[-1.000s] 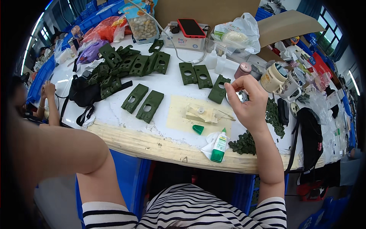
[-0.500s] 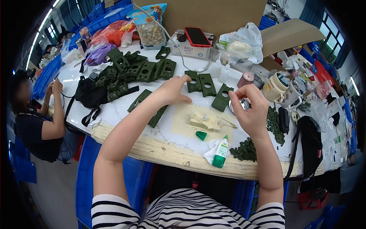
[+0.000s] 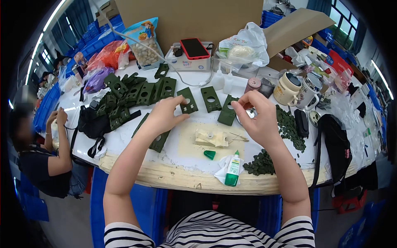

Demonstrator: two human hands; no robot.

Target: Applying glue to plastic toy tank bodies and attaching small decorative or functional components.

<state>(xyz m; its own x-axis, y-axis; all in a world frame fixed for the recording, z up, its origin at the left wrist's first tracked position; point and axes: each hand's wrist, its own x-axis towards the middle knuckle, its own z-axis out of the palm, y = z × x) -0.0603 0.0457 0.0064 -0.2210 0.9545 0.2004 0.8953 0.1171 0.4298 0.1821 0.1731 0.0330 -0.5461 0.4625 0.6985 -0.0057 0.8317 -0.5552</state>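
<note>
Near the middle of the table, my left hand [image 3: 165, 115] has its index finger and thumb at the left edge of a dark green plate [image 3: 190, 102] with a round hole. The plate appears gripped there. My right hand [image 3: 258, 118] is held in a pinch beside another green plate [image 3: 227, 110]; whatever is between its fingertips is too small to make out. A third such plate [image 3: 211, 99] lies between them. A round silver tin [image 3: 250, 112] is partly hidden behind the right hand. Nearer me lie a block wrapped in yellowish tape [image 3: 211, 138] and thin sticks [image 3: 239, 137].
A glue bottle [image 3: 233, 170] rests on tissue beside its green cap [image 3: 209, 154]. Small dark green pieces [image 3: 261, 163] are heaped right. More green plates [image 3: 144, 93] are piled left. Mugs [image 3: 287, 89], a phone [image 3: 194, 48] and bags stand behind. A person [image 3: 45, 153] works at left.
My left hand has drawn back, and the leftmost plate has shifted left, widening the gap to its neighbour. My right hand has come closer to the right plate. The whole view has shifted.
</note>
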